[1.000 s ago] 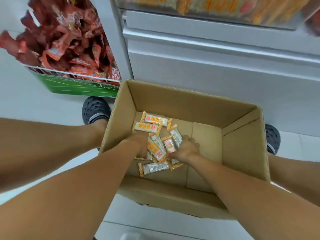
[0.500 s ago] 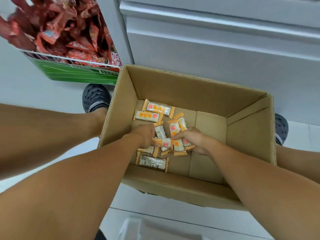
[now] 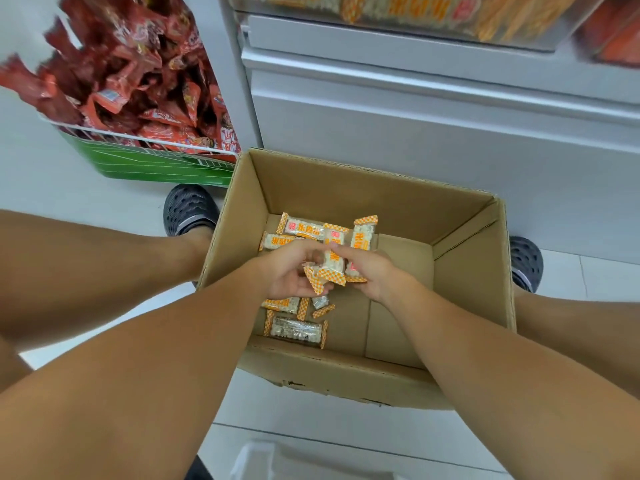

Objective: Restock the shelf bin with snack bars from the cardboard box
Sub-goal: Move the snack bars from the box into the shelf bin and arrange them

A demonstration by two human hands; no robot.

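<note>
An open cardboard box (image 3: 474,271) stands on the floor between my feet. Several snack bars in white and orange checked wrappers lie on its bottom, such as one near the front wall (image 3: 296,329) and one at the back (image 3: 303,227). Both hands are lifted above the box floor, holding a bunch of bars (image 3: 329,268) between them. My left hand (image 3: 287,271) cups the bars from the left and my right hand (image 3: 370,271) grips them from the right. The shelf bin (image 3: 433,12) with the same orange bars shows at the top edge.
A green wire-rimmed basket (image 3: 152,164) heaped with red snack packets stands at the left. A white shelf unit (image 3: 415,109) rises behind the box. My dark clogs (image 3: 188,209) flank the box. A white object (image 3: 311,462) lies on the tiled floor in front.
Both hands have gathered bars from the box bottom and risen with them, coming closer together. The camera tilted up, so the shelf bin is in view again.
</note>
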